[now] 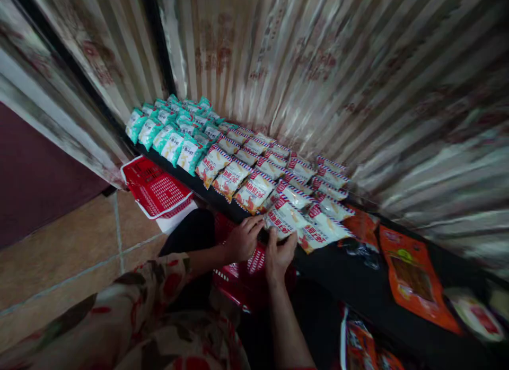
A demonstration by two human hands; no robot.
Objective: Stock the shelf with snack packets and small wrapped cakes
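The black desk (326,272) carries a block of white packets (254,192), set in rows beside teal packets (173,142). At the block's near edge, between both hands, is the handled packet (284,219); it looks light, soft and puffed, its film likely slippery and its contents perhaps crushable, so its edges seem the safest hold. The left hand (242,238) has its fingers drawn together at the left corner; the right hand (279,257) has thumb and fingers slightly parted along the lower edge. Whether either pinches, I cannot tell.

1 head-worn camera looks forward and down, hands (242,239) near.
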